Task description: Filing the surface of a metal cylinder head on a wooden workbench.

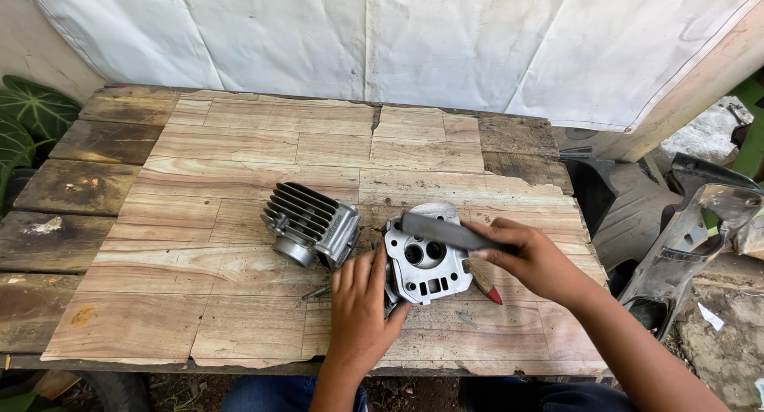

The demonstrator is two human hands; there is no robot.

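A silver engine cylinder head (424,262) stands on its edge on the wooden table (239,165), its flat face with two round ports turned toward me. My left hand (360,310) presses against its left side and holds it steady. My right hand (532,259) grips a flat dark grey file (444,231) that lies across the top of the head's face. A finned silver engine cylinder (309,224) lies on its side just left of the head. A wooden pencil with a red tip (484,284) rests on the table under my right hand.
A small metal bolt (316,292) lies left of my left hand. White cloth (398,38) hangs behind the table. Dark plastic motorcycle body panels (684,221) lean at the right. Green leaves (28,117) show at the far left.
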